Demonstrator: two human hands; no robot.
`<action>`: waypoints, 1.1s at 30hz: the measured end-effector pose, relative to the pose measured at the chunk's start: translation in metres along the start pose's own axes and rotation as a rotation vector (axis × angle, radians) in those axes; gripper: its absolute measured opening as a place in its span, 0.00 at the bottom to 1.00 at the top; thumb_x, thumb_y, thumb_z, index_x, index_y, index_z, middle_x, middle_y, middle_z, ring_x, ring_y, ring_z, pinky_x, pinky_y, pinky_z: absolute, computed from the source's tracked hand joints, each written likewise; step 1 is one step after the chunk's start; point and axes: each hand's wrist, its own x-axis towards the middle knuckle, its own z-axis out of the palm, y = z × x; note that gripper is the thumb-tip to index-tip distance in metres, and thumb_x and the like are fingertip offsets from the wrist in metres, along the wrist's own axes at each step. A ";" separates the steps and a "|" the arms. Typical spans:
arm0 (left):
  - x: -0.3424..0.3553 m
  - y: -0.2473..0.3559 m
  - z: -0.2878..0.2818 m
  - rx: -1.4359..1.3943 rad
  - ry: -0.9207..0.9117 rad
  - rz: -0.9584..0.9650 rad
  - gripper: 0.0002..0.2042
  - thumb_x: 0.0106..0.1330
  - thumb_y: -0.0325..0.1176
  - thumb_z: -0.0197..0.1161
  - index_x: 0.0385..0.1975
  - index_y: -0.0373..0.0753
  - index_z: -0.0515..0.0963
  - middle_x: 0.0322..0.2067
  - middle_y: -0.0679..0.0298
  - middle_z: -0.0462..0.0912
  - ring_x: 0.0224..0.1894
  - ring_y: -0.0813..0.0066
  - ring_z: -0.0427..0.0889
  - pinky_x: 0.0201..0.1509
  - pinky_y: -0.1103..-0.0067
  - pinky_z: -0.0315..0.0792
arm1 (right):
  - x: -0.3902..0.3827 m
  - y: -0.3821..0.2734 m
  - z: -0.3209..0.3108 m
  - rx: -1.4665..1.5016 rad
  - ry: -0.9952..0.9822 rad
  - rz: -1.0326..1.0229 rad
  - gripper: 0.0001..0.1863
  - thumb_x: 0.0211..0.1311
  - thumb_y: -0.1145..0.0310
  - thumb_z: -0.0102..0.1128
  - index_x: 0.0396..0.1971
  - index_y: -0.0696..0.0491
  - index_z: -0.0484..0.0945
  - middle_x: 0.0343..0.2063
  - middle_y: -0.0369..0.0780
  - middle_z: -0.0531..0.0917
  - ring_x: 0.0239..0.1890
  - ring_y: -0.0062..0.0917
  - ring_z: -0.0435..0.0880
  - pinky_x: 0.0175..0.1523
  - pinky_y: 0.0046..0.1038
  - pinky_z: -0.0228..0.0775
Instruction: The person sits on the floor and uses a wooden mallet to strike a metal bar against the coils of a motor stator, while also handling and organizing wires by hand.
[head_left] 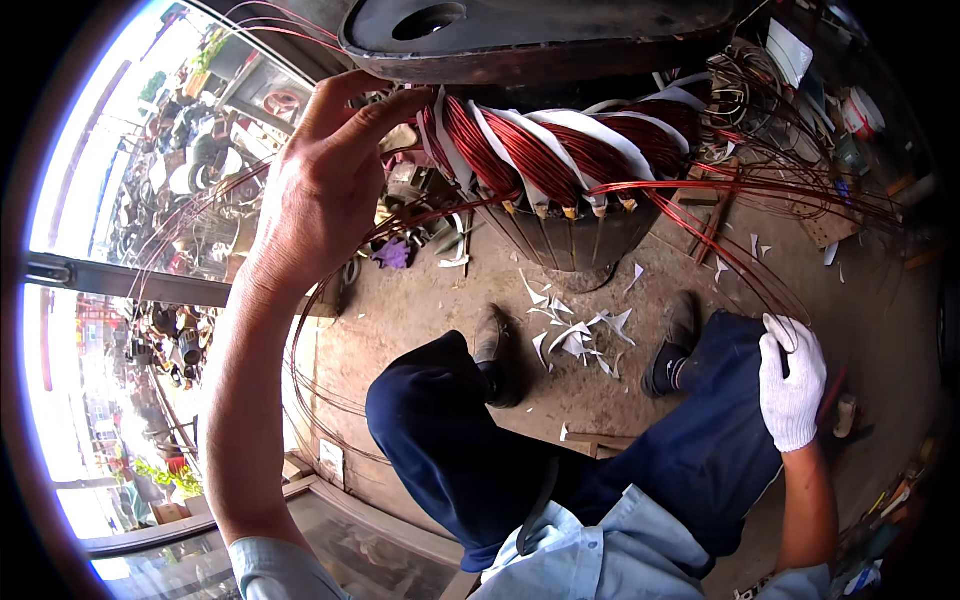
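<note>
A bundle of red enamelled copper wire (pixel 540 165) wrapped with white strips (pixel 590 140) lies along the top of a dark, ribbed metal core (pixel 575 240). My bare left hand (pixel 335 150) is raised at the bundle's left end, fingers apart; one fingertip touches or nearly touches the end of the white wrap, and other tips are hidden behind the dark plate. My right hand (pixel 793 385), in a white knitted glove, lies on my right knee with fingers loosely bent. Loose red wires (pixel 720 255) droop close to its fingertips; I see no grip on them.
A thick dark metal plate with a round hole (pixel 540 45) stands above the bundle. White scraps (pixel 575 335) litter the floor between my shoes. Long red wires (pixel 790 190) spread right toward tangled coils (pixel 750 85). A glazed frame (pixel 150 290) borders the left, with scrap parts beyond.
</note>
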 end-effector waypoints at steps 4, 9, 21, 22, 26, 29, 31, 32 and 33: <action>0.000 -0.004 0.010 -0.007 0.012 -0.018 0.29 0.64 0.15 0.58 0.63 0.53 0.79 0.59 0.58 0.77 0.51 0.58 0.85 0.49 0.68 0.83 | 0.000 -0.003 0.005 -0.012 -0.015 0.034 0.10 0.65 0.77 0.62 0.45 0.60 0.84 0.42 0.47 0.86 0.46 0.42 0.85 0.54 0.38 0.75; -0.006 -0.012 0.012 -0.145 0.034 -0.056 0.30 0.62 0.15 0.56 0.64 0.52 0.77 0.54 0.56 0.78 0.50 0.56 0.85 0.49 0.67 0.83 | -0.005 -0.004 0.006 -0.067 -0.029 0.080 0.11 0.67 0.77 0.61 0.47 0.60 0.84 0.43 0.47 0.86 0.47 0.41 0.84 0.56 0.38 0.75; -0.005 -0.010 0.016 -0.068 0.004 -0.118 0.27 0.69 0.22 0.55 0.68 0.50 0.73 0.38 0.48 0.87 0.40 0.53 0.89 0.43 0.65 0.85 | -0.022 0.021 0.009 0.319 0.134 0.372 0.27 0.72 0.83 0.48 0.70 0.64 0.63 0.69 0.49 0.70 0.64 0.29 0.77 0.71 0.30 0.66; -0.006 -0.011 0.016 -0.062 0.013 -0.109 0.28 0.67 0.21 0.54 0.68 0.50 0.73 0.37 0.48 0.87 0.39 0.53 0.89 0.43 0.64 0.84 | -0.023 0.025 0.009 0.357 0.153 0.373 0.27 0.72 0.83 0.47 0.71 0.64 0.62 0.70 0.49 0.69 0.64 0.29 0.76 0.71 0.30 0.65; -0.009 -0.013 0.019 -0.065 0.052 -0.058 0.32 0.60 0.17 0.54 0.67 0.47 0.73 0.34 0.46 0.86 0.37 0.51 0.88 0.41 0.63 0.83 | -0.021 0.026 0.007 0.445 0.213 0.399 0.29 0.72 0.82 0.45 0.72 0.64 0.59 0.71 0.49 0.67 0.65 0.31 0.75 0.71 0.31 0.64; -0.010 -0.014 0.021 -0.057 0.053 -0.057 0.33 0.59 0.17 0.55 0.68 0.47 0.72 0.33 0.46 0.86 0.37 0.51 0.89 0.41 0.63 0.84 | -0.020 0.029 0.005 0.489 0.240 0.411 0.29 0.71 0.82 0.44 0.72 0.65 0.60 0.69 0.50 0.69 0.64 0.31 0.76 0.70 0.31 0.65; -0.007 -0.013 0.023 -0.049 0.044 -0.063 0.33 0.60 0.18 0.56 0.69 0.47 0.71 0.33 0.46 0.86 0.37 0.51 0.89 0.41 0.63 0.84 | -0.019 0.031 0.002 0.503 0.259 0.413 0.29 0.70 0.82 0.43 0.71 0.66 0.60 0.66 0.50 0.71 0.62 0.31 0.77 0.69 0.32 0.66; -0.007 -0.010 0.018 -0.039 0.005 -0.101 0.34 0.60 0.18 0.57 0.70 0.48 0.69 0.33 0.46 0.86 0.36 0.52 0.89 0.40 0.64 0.85 | -0.017 0.029 0.003 0.507 0.264 0.414 0.30 0.68 0.81 0.43 0.71 0.67 0.60 0.65 0.50 0.71 0.60 0.31 0.77 0.67 0.32 0.67; -0.008 -0.011 0.018 -0.005 0.006 -0.104 0.33 0.62 0.17 0.56 0.71 0.49 0.68 0.32 0.48 0.87 0.35 0.54 0.90 0.38 0.64 0.85 | -0.015 0.026 0.004 0.510 0.270 0.416 0.30 0.67 0.81 0.44 0.70 0.68 0.60 0.63 0.51 0.72 0.59 0.32 0.78 0.66 0.33 0.67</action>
